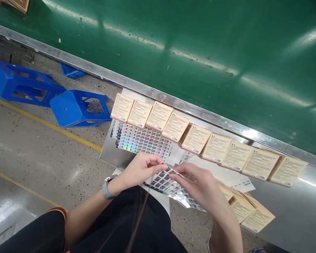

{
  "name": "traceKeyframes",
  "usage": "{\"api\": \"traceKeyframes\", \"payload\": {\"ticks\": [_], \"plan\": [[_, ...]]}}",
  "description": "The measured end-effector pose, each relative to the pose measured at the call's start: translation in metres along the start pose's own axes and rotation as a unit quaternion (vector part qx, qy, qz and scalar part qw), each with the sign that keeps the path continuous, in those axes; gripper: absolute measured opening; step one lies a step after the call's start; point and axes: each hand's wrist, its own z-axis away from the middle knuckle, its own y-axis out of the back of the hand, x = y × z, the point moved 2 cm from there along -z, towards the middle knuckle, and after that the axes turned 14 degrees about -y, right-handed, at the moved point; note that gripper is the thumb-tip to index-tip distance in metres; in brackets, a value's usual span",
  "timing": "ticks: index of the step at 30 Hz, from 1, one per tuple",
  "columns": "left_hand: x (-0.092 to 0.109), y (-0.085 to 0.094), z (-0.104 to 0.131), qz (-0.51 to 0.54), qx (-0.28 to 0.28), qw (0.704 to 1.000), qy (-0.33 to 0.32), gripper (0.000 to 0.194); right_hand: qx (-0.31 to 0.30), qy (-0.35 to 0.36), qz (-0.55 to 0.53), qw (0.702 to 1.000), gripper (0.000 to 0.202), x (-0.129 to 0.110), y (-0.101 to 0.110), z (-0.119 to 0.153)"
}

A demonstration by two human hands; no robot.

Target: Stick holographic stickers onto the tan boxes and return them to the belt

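My left hand (144,168), with a grey band on its wrist, pinches the near edge of a sticker sheet (183,193). Thumb and fingers of my right hand (197,179) are closed on the same edge, a short way to the right. The sheet hangs bent below my hands, above my lap, its shiny face printed with rows of small dark labels. Just beyond my hands, more sticker sheets (144,138) with a rainbow sheen lie on the metal surface. A row of beige printed boxes (175,126) runs along the far side of it.
A second group of beige boxes (256,218) lies at the right, partly behind my right forearm. Beyond a metal rail (195,109) stretches a green conveyor belt (200,42). Blue stools (79,109) stand on the speckled floor at the left.
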Motion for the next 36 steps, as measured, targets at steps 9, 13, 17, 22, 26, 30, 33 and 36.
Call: {"api": "traceKeyframes", "payload": {"ticks": [9, 13, 17, 22, 26, 30, 33, 36], "plan": [[0.0, -0.001, 0.0, 0.038, -0.053, 0.997, 0.029, 0.014, -0.026, 0.009, -0.013, 1.0, 0.02, 0.001, 0.002, 0.001], [0.001, -0.004, 0.0, 0.041, -0.044, 0.997, 0.042, 0.016, -0.038, -0.026, -0.025, 0.999, 0.022, 0.007, 0.005, 0.001], [0.0, -0.01, -0.001, 0.006, -0.01, 0.999, 0.032, 0.02, -0.022, -0.046, -0.024, 0.998, 0.025, 0.011, 0.006, 0.0], [-0.005, -0.014, -0.002, -0.045, -0.024, 0.999, 0.005, 0.029, -0.013, -0.03, -0.018, 0.999, 0.027, 0.01, 0.003, 0.0], [-0.005, -0.015, -0.003, -0.059, -0.008, 0.998, -0.02, 0.041, 0.034, -0.016, -0.009, 0.999, 0.023, 0.012, 0.003, 0.001], [-0.004, -0.016, -0.005, -0.076, 0.004, 0.997, -0.026, 0.044, 0.142, 0.044, 0.035, 0.988, 0.015, 0.01, 0.007, 0.004], [-0.004, -0.016, -0.006, -0.09, 0.011, 0.996, -0.023, 0.047, 0.22, 0.115, 0.109, 0.962, 0.009, 0.005, 0.006, 0.006], [-0.004, -0.019, -0.007, -0.05, 0.005, 0.999, 0.007, 0.042, 0.288, 0.137, 0.175, 0.931, 0.014, 0.001, -0.001, 0.006]]}}
